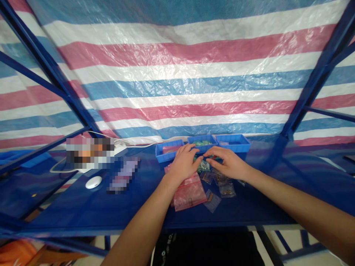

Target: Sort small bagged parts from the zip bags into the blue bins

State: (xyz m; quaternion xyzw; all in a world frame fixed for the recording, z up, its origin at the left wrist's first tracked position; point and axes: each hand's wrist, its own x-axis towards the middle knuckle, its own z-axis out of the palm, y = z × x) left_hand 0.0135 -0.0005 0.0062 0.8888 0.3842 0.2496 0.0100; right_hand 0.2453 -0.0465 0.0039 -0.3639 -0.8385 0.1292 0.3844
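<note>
My left hand (185, 159) rests over pink plastic bags (190, 195), its fingers stretched forward and its thumb apart. My right hand (227, 162) faces it from the other side, with a gap between thumb and forefinger and nothing visible between them. Below and between the hands lies a small pile of green pieces (204, 165), partly covered by the fingers. Several small clear bags (227, 190) with dark and gold-coloured contents lie under and in front of my right hand. One clear bag (213, 201) sits beside the pink bags' lower corner.
Behind the hands stand three blue bins: the left bin (158, 154) holds something pink, the middle bin (205, 149) green pieces, the right bin (240, 148) a small pale item. A white oval object (93, 182) and blurred-out items lie left on the blue table (133, 210). Blue frame posts flank it.
</note>
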